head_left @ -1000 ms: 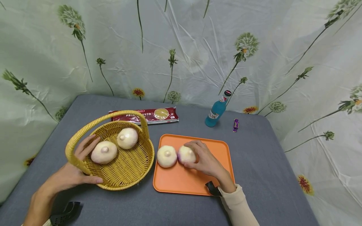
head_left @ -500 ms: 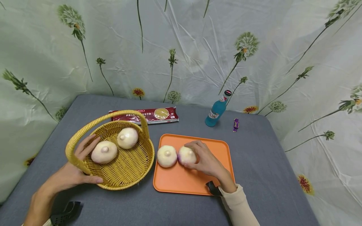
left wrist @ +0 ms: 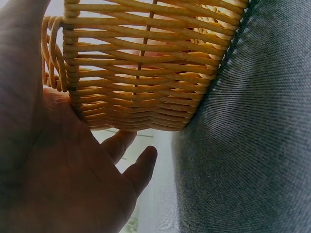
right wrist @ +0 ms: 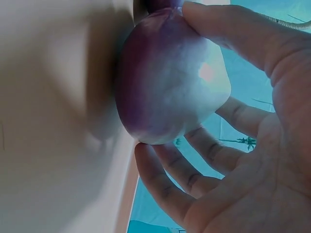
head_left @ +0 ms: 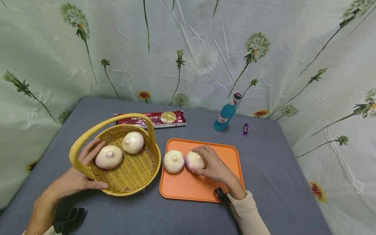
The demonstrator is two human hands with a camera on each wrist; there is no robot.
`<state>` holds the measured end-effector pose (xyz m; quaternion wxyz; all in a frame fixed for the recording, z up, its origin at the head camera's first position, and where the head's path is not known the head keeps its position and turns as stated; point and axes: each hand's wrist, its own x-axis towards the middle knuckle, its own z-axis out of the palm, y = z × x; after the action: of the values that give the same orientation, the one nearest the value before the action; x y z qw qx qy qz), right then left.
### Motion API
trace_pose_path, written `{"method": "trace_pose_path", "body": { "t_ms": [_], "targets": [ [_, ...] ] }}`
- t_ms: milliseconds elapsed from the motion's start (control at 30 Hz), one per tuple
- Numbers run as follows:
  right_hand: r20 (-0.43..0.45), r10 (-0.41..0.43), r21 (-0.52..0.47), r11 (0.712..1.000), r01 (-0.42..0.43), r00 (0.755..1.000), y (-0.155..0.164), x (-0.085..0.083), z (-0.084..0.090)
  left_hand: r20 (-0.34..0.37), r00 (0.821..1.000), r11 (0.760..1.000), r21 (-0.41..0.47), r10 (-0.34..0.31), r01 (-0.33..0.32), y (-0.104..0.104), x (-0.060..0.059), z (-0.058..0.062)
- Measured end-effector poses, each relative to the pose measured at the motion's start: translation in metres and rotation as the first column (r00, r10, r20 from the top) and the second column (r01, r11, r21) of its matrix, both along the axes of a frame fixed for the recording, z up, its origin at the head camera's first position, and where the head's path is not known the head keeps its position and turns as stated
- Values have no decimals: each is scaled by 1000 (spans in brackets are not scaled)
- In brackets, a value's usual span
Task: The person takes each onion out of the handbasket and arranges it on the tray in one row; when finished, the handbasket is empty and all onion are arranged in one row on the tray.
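Grasp step: right hand (head_left: 215, 168) curls around turnip (head_left: 193, 161) on orange tray (head_left: 202, 189); left hand (head_left: 70, 181) apparently clasps wicker basket (head_left: 129, 182); lifting should follow.

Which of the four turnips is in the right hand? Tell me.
The right-hand turnip on the orange tray: the right hand grips it. Its neighbour lies untouched, and the other two sit in the wicker basket.

the right hand (right wrist: 252, 145) curls round a white-and-purple turnip (right wrist: 170, 82), thumb pressed on its upper side and fingers (right wrist: 165, 189) wrapped under its lower side. the turnip's purple end lies against the pale tray surface (right wrist: 53, 121), which fills everything left of the turnip. blurred turquoise backdrop shows past the fingers.
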<state>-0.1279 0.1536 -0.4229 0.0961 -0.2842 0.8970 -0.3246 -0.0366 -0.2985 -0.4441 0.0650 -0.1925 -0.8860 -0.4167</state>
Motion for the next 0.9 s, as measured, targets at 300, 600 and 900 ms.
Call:
{"method": "trace_pose_path", "body": {
  "t_ms": [300,600,900],
  "targets": [
    [-17,4,1,1000,-4,1000,0,0,0,2,1000,1000,-7,2,-2,0,0,0],
    [-23,5,2,1000,-4,1000,1,0,-1,3,1000,1000,-4,3,-3,0,0,-1],
    [-34,29,20,999,-29,999,2,-1,0,1,1000,1000,4,1,-1,1,-1,0]
  ]
}}
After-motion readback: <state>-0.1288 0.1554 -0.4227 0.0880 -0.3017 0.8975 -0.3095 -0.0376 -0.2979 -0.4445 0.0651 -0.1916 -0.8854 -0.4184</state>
